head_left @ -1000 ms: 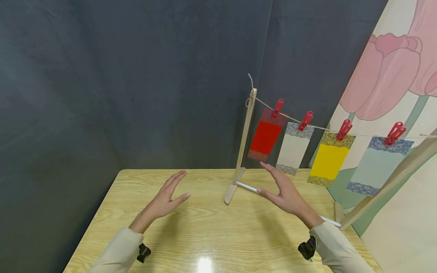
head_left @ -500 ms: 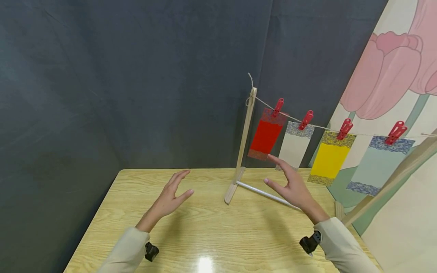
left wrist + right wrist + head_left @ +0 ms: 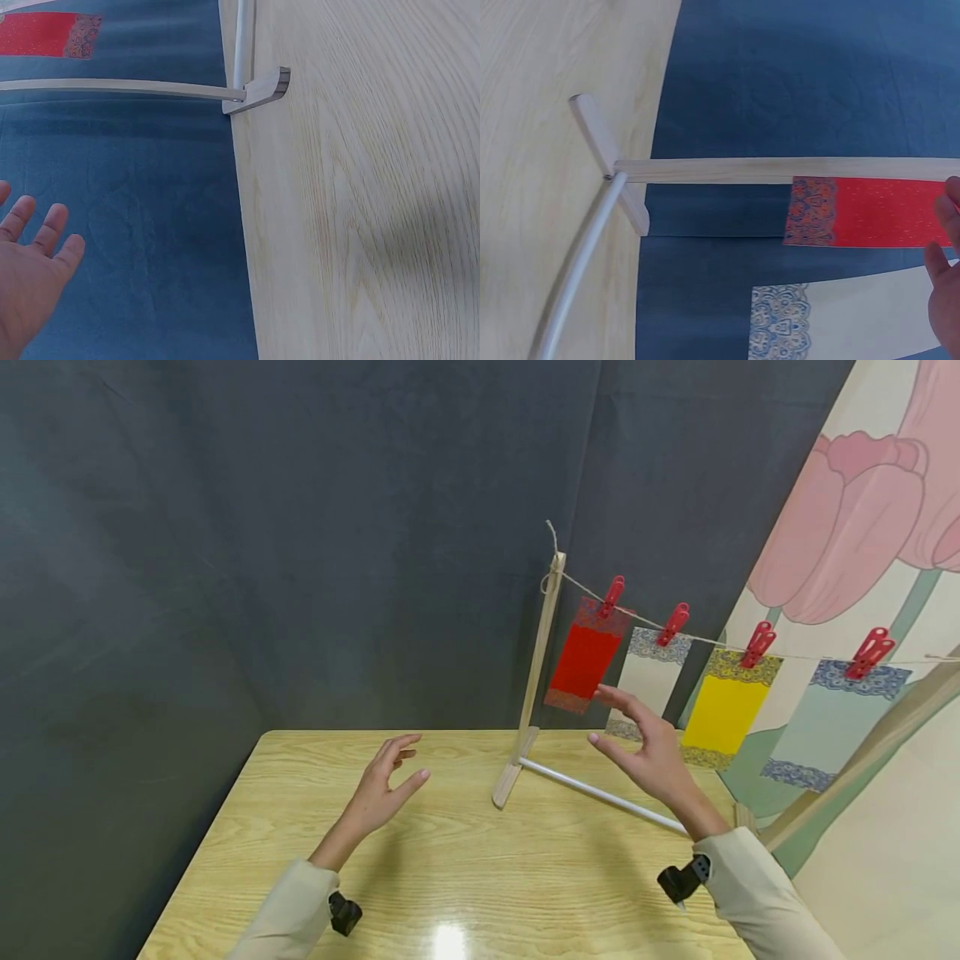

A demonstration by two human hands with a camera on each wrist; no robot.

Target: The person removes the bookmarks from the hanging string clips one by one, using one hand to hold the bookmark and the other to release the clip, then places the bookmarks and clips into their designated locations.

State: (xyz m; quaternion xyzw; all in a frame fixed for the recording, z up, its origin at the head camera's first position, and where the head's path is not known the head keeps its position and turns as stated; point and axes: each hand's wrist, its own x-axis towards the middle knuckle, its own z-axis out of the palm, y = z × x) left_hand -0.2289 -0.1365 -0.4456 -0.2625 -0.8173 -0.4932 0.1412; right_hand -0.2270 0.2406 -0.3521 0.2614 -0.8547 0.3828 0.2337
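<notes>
My left hand (image 3: 378, 789) hovers above the table's left half, its fingers spread from the thumb and holding nothing. Over on the right, my right hand (image 3: 654, 752) is raised with thumb and fingers apart, also holding nothing. Its fingertips overlap the lower edge of a red card (image 3: 585, 658) in the head view; whether they touch it I cannot tell. Beside it hang a white card (image 3: 651, 672), a yellow card (image 3: 727, 703) and a pale blue card (image 3: 825, 722), each with patterned ends. A red clothespin (image 3: 672, 625) fixes the white one to a string (image 3: 708, 641); the others have similar pins.
The string runs from a wooden post (image 3: 542, 643) to another post (image 3: 892, 739) at right. A white rod (image 3: 592, 791) joins their feet low over the wooden table (image 3: 465, 868). A dark curtain (image 3: 337, 543) stands behind, with a tulip-printed cloth (image 3: 847, 527) at right.
Both hands have drifted a little to the right. The right hand has also risen towards the cards, and its fingers bend slightly more. The cards and the stand stay put.
</notes>
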